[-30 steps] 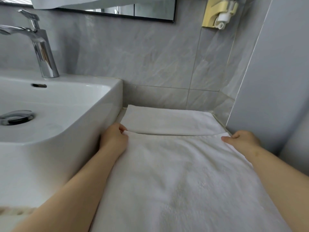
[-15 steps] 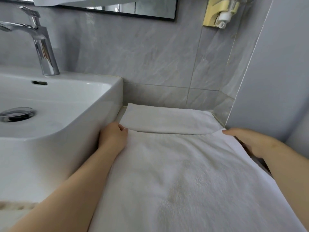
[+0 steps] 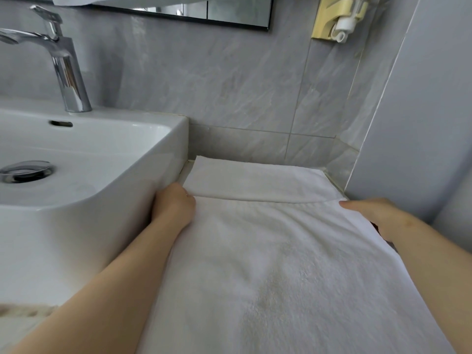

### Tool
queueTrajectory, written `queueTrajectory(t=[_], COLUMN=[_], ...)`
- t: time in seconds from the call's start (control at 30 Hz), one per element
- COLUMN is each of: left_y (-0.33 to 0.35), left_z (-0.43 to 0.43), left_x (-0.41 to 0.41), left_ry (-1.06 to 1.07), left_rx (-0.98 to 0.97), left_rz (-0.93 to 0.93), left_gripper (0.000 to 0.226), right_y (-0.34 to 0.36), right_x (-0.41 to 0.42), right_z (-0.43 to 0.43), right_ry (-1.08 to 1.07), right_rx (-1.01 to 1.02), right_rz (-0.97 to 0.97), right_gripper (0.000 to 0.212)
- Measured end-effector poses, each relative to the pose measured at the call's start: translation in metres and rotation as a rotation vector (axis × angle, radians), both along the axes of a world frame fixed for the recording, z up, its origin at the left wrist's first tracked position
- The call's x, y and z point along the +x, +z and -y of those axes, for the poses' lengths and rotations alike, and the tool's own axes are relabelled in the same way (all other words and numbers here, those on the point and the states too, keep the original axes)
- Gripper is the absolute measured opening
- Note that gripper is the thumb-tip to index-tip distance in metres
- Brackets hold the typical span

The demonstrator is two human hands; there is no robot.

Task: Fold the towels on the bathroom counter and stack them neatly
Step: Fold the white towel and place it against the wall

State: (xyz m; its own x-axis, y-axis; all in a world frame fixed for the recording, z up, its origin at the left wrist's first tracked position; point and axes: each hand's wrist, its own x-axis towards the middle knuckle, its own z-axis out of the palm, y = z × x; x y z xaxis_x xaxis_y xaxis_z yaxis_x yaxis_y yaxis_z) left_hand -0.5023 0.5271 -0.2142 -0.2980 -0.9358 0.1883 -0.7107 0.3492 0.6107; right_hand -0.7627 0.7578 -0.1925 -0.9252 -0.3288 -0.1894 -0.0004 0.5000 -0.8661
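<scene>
A large white terry-cloth towel lies spread along the narrow tabletop between the white ceramic washbasin and the grey side wall, running from the near edge of the view up toward the grey marbled wall tiles. At its far end sits a flatter, smoother white folded towel, lying square against the back wall; the big towel's far edge just overlaps or meets its front fold.

The left hand sits at the towel's far left corner, wedged beside the basin, its fingers curled in and pinching the cloth edge. The right hand is at the far right corner, thumb lying flat on top of the hem with the remaining fingers tucked underneath, so it appears to grip the edge too.

As a judgement, the task is at an early-to-middle point: one towel looks folded and placed, while the large one is only laid out flat, with no fold visible in it. It remains to fold that towel down to a matching size and set it on the stack. Whether more towels wait outside the view cannot be told.
</scene>
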Motion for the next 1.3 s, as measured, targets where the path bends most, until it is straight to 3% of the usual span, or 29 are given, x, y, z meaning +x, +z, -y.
queueTrajectory(t=[0.1,0.2,0.27,0.37,0.43,0.47,0.57,0.67,0.93,1.17,1.3], left_y=[0.0,-0.002,-0.002,0.003,0.009,0.01,0.002,-0.013,-0.014,0.02,0.016], left_z=[0.0,-0.001,0.0,-0.009,-0.025,-0.035,-0.06,-0.064,-0.065,-0.088,-0.123], left_x=[0.0,0.002,0.005,0.007,0.003,-0.002,-0.013,-0.009,0.001,0.043,0.074], left_ry=[-0.017,-0.028,-0.044,-0.154,-0.332,-0.453,-0.703,-0.677,-0.643,-0.765,-0.795], left_rx=[-0.025,0.017,0.058,-0.03,-0.13,-0.152,-0.088,-0.073,-0.121,-0.103,-0.055], left_rz=[0.012,-0.077,-0.124,-0.082,-0.015,0.063,0.403,0.611,0.6,0.342,0.444], left_gripper=[0.024,0.016,0.027,0.04,0.042,0.042,0.05,0.058,0.057,0.047,0.047], right_y=[-0.004,-0.007,-0.007,-0.01,-0.011,-0.011,-0.017,-0.029,-0.028,-0.012,-0.005], right_x=[0.0,0.003,0.009,0.028,0.049,0.061,0.084,0.08,0.07,0.112,0.149], right_z=[0.001,0.004,0.007,0.014,0.024,0.03,0.044,0.039,0.013,-0.031,-0.065], right_ry=[0.006,0.023,0.015,-0.084,0.008,0.127,0.512,0.588,0.472,0.598,0.652], right_rx=[-0.012,0.043,0.141,0.431,0.436,0.424,0.567,0.706,0.743,0.662,0.621], right_rz=[-0.035,-0.09,-0.198,-0.677,-0.982,-1.017,-0.76,-0.558,-0.56,-0.553,-0.548], right_gripper=[0.051,0.033,0.023,0.025,0.03,0.031,0.046,0.065,0.071,0.066,0.062])
